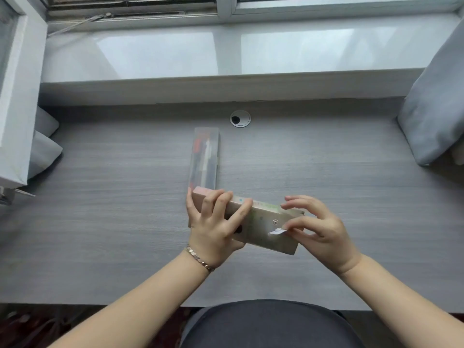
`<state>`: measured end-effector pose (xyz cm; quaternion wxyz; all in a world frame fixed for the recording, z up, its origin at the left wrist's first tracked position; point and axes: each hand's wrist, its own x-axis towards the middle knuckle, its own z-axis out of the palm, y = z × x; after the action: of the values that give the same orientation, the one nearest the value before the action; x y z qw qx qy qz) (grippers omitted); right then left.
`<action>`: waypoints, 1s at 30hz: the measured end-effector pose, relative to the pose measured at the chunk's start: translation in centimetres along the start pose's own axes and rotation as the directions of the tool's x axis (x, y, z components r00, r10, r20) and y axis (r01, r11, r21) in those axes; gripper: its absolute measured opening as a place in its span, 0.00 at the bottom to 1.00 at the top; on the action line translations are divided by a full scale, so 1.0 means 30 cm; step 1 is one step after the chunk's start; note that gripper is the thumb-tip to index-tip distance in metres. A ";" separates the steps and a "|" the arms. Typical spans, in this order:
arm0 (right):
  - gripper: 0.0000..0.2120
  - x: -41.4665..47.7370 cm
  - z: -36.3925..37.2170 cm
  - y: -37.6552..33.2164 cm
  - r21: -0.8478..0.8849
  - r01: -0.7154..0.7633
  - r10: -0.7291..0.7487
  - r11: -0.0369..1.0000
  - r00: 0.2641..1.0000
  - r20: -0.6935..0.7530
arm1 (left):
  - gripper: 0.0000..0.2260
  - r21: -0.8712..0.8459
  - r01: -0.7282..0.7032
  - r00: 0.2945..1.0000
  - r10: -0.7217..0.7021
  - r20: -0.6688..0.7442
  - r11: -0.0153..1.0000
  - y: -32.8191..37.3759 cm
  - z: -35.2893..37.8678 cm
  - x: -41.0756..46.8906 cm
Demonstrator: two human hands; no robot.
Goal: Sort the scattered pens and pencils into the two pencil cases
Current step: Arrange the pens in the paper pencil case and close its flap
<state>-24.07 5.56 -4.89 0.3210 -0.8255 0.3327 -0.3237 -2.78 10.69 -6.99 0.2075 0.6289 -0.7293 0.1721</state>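
A translucent pencil case (204, 159) lies lengthwise on the grey desk (113, 209), with several pens dimly visible inside it. In front of it a second, beige pencil case (263, 222) with a round snap stud lies slanted across the desk. My left hand (213, 227) grips its left end, fingers wrapped over the top edge. My right hand (319, 224) pinches the small white snap flap at the case's right end between thumb and forefinger. No loose pens or pencils show on the desk.
A round cable grommet (240, 118) sits behind the translucent case. A glossy windowsill (226, 54) runs along the back. Grey curtains hang at the far right (431, 109) and the left (45, 146). The desk's front edge is near my lap.
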 end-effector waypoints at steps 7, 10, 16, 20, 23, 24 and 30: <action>0.06 0.016 -0.006 -0.040 -0.044 0.211 -0.214 0.976 0.974 -0.072 | 0.24 0.037 -0.135 0.978 0.139 -0.155 0.990 -0.029 -0.043 0.051; 0.06 0.017 -0.009 -0.055 -0.005 0.177 -0.176 0.984 0.981 -0.086 | 0.19 0.054 -0.118 0.968 0.127 -0.217 0.991 -0.022 -0.057 0.062; 0.05 0.048 -0.021 -0.105 0.030 0.043 -0.037 0.999 0.982 -0.185 | 0.15 0.090 -0.097 0.945 0.120 -0.303 0.991 -0.023 -0.074 0.090; 0.16 0.067 -0.030 -0.110 0.115 -0.196 0.205 0.974 0.976 -0.071 | 0.16 0.126 -0.110 0.942 0.143 -0.302 0.986 -0.021 -0.068 0.087; 0.19 0.070 -0.028 -0.095 -0.026 -0.181 0.182 0.983 0.981 0.064 | 0.19 0.147 -0.149 0.934 0.187 -0.303 0.978 -0.015 -0.058 0.074; 0.18 0.069 -0.028 -0.091 -0.055 -0.144 0.148 0.988 0.986 0.075 | 0.21 0.152 -0.154 0.931 0.195 -0.310 0.976 -0.012 -0.055 0.072; 0.16 0.118 -0.051 -0.092 -0.066 -0.130 0.135 0.989 0.987 0.091 | 0.19 0.138 -0.152 0.923 0.191 -0.334 0.979 -0.019 -0.055 0.104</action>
<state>-22.26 3.99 -0.82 0.3324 -0.8253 0.3807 -0.2517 -2.44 8.81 -3.97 0.2817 0.5329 -0.7232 0.3371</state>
